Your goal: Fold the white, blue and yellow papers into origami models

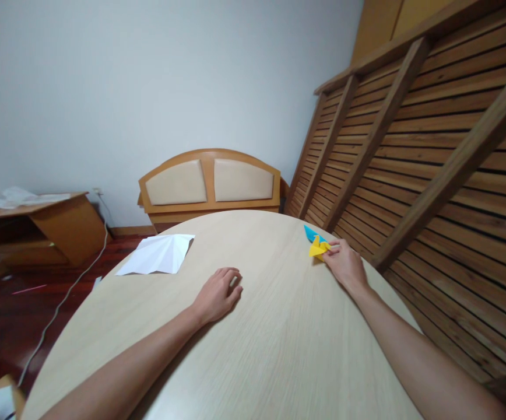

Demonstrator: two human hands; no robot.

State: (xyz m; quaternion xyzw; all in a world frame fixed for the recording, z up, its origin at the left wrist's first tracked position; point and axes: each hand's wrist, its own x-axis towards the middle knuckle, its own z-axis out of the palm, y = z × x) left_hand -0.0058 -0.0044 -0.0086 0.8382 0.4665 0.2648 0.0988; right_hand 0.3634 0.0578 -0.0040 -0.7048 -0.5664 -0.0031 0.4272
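Observation:
My right hand (344,262) reaches to the far right edge of the round light-wood table (279,338) and pinches a small folded yellow paper piece (318,247). A folded blue paper piece (310,233) lies just behind the yellow one, touching it. My left hand (218,293) rests palm down on the table near its middle, fingers loosely curled, holding nothing. A creased white sheet of paper (157,255) lies flat at the table's far left edge, a short way beyond my left hand.
A wooden slatted frame (419,157) leans close along the table's right side. A padded wooden headboard (209,184) stands against the wall behind the table. A low wooden desk (38,224) with papers sits at left, and a white cable (64,297) runs across the dark floor.

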